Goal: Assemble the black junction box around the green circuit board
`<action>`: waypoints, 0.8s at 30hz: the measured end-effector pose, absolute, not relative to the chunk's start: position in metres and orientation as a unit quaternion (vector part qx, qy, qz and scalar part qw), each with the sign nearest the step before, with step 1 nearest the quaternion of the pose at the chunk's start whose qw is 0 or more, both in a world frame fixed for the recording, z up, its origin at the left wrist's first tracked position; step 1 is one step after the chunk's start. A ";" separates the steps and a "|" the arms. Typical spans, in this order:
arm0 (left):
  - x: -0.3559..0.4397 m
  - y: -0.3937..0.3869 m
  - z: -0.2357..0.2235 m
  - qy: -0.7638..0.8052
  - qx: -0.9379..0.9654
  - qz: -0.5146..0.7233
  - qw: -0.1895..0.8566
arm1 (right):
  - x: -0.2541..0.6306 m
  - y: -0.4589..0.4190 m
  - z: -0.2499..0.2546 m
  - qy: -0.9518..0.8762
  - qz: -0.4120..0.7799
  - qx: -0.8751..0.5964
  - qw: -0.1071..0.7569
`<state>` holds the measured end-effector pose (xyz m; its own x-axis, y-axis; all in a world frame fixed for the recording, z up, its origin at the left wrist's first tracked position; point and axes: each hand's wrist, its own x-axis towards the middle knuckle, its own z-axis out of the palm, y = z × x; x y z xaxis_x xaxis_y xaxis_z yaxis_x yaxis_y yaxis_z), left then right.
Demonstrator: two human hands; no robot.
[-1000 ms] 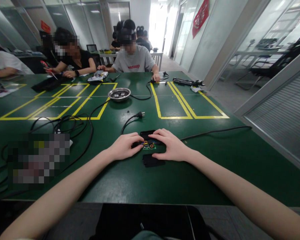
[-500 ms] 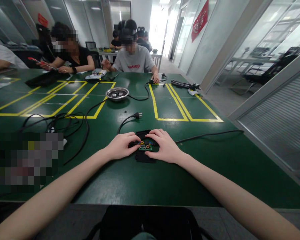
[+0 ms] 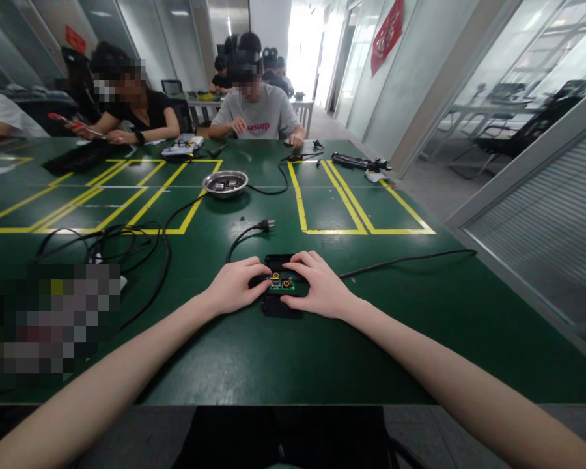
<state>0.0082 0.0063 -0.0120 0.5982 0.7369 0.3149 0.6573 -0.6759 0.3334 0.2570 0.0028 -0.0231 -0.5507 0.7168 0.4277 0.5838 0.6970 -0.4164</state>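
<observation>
A small green circuit board (image 3: pixel 280 283) with orange-ringed parts sits in an open black case (image 3: pixel 279 306) on the green table (image 3: pixel 254 352). My left hand (image 3: pixel 236 285) grips the board's left end with curled fingers. My right hand (image 3: pixel 319 285) holds its right end, thumb by the case's near edge. A black power cord with a plug (image 3: pixel 265 225) runs from the case toward the far side.
A metal bowl (image 3: pixel 224 183) with small parts stands farther back. Tangled black cables (image 3: pixel 122 244) lie at the left. Yellow tape lines (image 3: pixel 300 205) mark boxes on the table. Two people sit at the far edge, with tools (image 3: pixel 359 161) near them.
The black case piece that lay apart near my hands one second ago now sits under the board. Both hands have drawn closer together around it.
</observation>
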 end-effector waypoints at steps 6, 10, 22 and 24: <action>0.008 0.006 -0.014 0.399 0.888 0.213 0.090 | 0.261 0.008 -0.025 -0.870 0.119 -0.375 0.297; 0.008 0.006 -0.013 0.400 0.888 0.210 0.086 | 0.261 0.007 -0.024 -0.867 0.122 -0.383 0.293; 0.010 0.007 -0.013 0.407 0.883 0.218 0.083 | 0.262 0.005 -0.021 -0.868 0.146 -0.355 0.315; 0.009 0.008 -0.013 0.405 0.883 0.221 0.082 | 0.267 0.005 -0.018 -0.867 0.136 -0.357 0.319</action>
<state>0.0092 0.0076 -0.0125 0.5740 0.7519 0.3244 0.6798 -0.6584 0.3232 0.2671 0.0052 -0.0182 -0.5413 0.7061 0.4565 0.5317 0.7080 -0.4647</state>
